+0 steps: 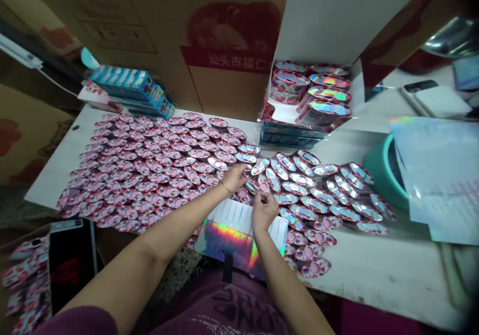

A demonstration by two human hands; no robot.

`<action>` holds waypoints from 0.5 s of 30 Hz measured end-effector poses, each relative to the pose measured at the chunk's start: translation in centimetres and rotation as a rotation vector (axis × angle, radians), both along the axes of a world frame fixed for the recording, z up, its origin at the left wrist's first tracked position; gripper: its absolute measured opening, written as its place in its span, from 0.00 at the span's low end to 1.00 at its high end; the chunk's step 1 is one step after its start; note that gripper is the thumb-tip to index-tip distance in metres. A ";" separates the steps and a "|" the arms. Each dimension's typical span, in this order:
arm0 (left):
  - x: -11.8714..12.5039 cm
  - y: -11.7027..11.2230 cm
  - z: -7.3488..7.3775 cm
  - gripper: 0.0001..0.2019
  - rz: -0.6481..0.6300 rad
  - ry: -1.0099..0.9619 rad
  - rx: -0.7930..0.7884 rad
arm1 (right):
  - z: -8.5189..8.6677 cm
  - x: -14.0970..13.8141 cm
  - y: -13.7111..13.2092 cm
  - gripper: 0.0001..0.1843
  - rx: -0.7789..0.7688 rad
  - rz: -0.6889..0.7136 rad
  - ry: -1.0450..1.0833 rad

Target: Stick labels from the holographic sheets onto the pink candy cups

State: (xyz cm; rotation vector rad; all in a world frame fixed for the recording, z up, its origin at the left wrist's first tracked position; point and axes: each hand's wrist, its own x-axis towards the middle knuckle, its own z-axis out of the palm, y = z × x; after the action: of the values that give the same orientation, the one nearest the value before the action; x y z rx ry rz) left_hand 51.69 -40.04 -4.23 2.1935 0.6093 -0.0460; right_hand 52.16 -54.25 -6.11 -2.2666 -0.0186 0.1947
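Note:
My left hand [234,178], with a gold-coloured bracelet at its wrist, reaches over the crowded small oval packs [179,146]. Its fingertips are pinched above one pack's top, and whatever they hold is too small to make out. Just right and nearer my body, my right hand [265,211] is closed, thumb against fingers, over a shiny rainbow sheet of labels [228,238]. Its grip is also hidden. The packs have red and pink strawberry prints. Those to the right carry silvery strips [302,179] on their tops; most on the left show bare pink tops.
A white-walled box [358,83] of strip-topped packs stands at the back, on blue boxes. More blue boxes [127,83] are stacked at back left, before a large carton [228,90]. At right, shiny sheets [441,175] overlap a teal bucket [379,168].

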 end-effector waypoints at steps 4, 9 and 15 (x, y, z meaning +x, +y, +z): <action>0.9 0.5 0.1 0.17 -0.114 0.027 0.127 | 0.7 0.0 0.6 0.12 -0.169 0.038 -0.019; 1.1 0.5 -0.4 0.17 -0.164 0.052 0.208 | 1.2 0.9 0.7 0.12 -0.309 0.123 0.000; 1.1 0.2 -0.9 0.14 -0.191 0.010 0.273 | 1.3 1.9 0.5 0.15 -0.497 0.275 -0.025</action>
State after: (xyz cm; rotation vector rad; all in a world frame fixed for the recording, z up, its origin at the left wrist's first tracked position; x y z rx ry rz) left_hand 52.76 -39.89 -5.13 2.5125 0.4292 -0.0786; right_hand 54.01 -53.71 -4.85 -2.7577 -0.3294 0.3472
